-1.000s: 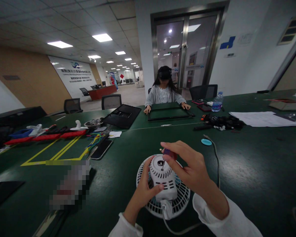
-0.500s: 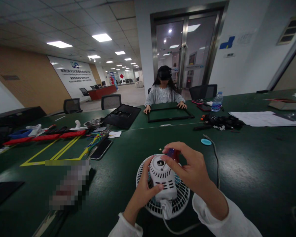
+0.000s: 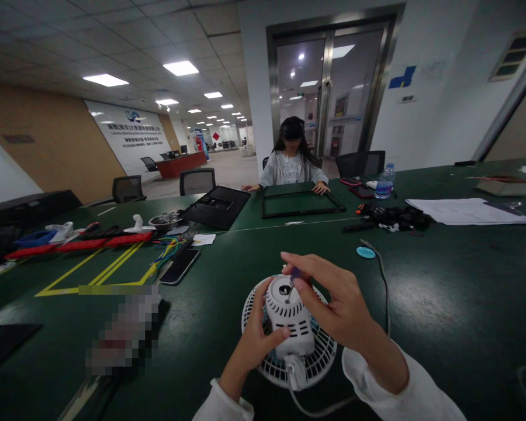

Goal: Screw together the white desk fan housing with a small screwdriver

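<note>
A small white fan (image 3: 291, 318) lies face down on the dark green table, its motor housing upward and its round grille beneath. My left hand (image 3: 255, 342) is wrapped round the left side of the housing, thumb on the vented part. Between the thumb and fingers of my right hand (image 3: 342, 304) is a small screwdriver (image 3: 295, 275) with a purple-blue handle. Its thin shaft slants down to the top of the housing, beside a dark round opening. A white cable (image 3: 291, 394) leaves the fan's near end and runs right.
Right of the fan lie a light-blue round cap (image 3: 365, 252) and a grey cable (image 3: 382, 280). A phone (image 3: 180, 266) lies to the left, near coloured wires. Opposite, a person (image 3: 292, 158) sits with one hand on a black frame (image 3: 304, 214). A water bottle (image 3: 384, 181) stands at right.
My right hand has tilted the screwdriver more upright, so its shaft now shows against the housing. My left hand stays in place. The person opposite has moved one hand sideways off the frame.
</note>
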Motion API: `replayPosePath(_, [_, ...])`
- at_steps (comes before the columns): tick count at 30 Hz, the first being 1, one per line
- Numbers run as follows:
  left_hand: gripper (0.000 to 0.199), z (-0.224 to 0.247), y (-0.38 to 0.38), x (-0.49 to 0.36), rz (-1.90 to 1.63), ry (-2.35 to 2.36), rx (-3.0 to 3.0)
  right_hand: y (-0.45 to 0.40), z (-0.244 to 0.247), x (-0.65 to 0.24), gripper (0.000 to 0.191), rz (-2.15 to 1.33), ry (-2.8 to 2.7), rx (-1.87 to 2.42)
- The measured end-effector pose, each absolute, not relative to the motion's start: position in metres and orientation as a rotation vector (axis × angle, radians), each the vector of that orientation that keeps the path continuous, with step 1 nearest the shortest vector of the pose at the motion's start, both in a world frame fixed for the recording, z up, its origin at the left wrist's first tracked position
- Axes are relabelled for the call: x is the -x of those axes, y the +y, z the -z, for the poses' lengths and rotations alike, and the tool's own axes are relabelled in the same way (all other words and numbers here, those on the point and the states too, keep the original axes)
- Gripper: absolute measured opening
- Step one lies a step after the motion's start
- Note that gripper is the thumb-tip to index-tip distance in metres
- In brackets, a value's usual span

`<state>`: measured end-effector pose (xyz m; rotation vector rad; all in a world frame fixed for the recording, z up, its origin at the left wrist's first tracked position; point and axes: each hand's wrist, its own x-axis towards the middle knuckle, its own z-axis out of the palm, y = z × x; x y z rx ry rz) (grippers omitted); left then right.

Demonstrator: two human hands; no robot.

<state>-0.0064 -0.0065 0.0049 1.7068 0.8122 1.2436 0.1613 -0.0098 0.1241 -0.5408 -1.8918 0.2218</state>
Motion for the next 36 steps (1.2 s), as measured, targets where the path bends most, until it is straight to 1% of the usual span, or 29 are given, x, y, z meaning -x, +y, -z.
replayPosePath(3, [0.076,-0.0055,-0.0068,0.006,-1.241,0.81,-1.693,-0.0106,-0.1254,-0.1607,0.043,-0.211,-1.903,0.518])
replayPosePath(9, [0.077,-0.0056,-0.006,0.0065,-1.219,0.838,-1.684,-0.0087,-0.1214,-0.1605,0.04,-0.153,-1.915,0.556])
replayPosePath(18, [0.078,-0.0031,-0.0068,0.0067,-1.216,0.844,-1.668,-0.0084,-0.1244,-0.1605,0.026,-0.072,-1.901,0.612])
replayPosePath(20, [0.079,-0.0032,-0.0067,0.0065,-1.219,0.841,-1.665,-0.0089,-0.1246,-0.1609,0.027,-0.077,-1.894,0.618])
replayPosePath(25, [0.078,-0.0065,-0.0061,0.0054,-1.237,0.819,-1.681,-0.01,-0.1235,-0.1618,0.039,-0.124,-1.92,0.557])
replayPosePath(28, [0.079,-0.0083,-0.0067,0.0052,-1.232,0.839,-1.662,-0.0103,-0.1235,-0.1619,0.04,-0.121,-1.921,0.567])
replayPosePath(36, [0.078,-0.0046,-0.0071,0.0072,-1.221,0.846,-1.663,-0.009,-0.1253,-0.1629,0.028,-0.012,-1.905,0.592])
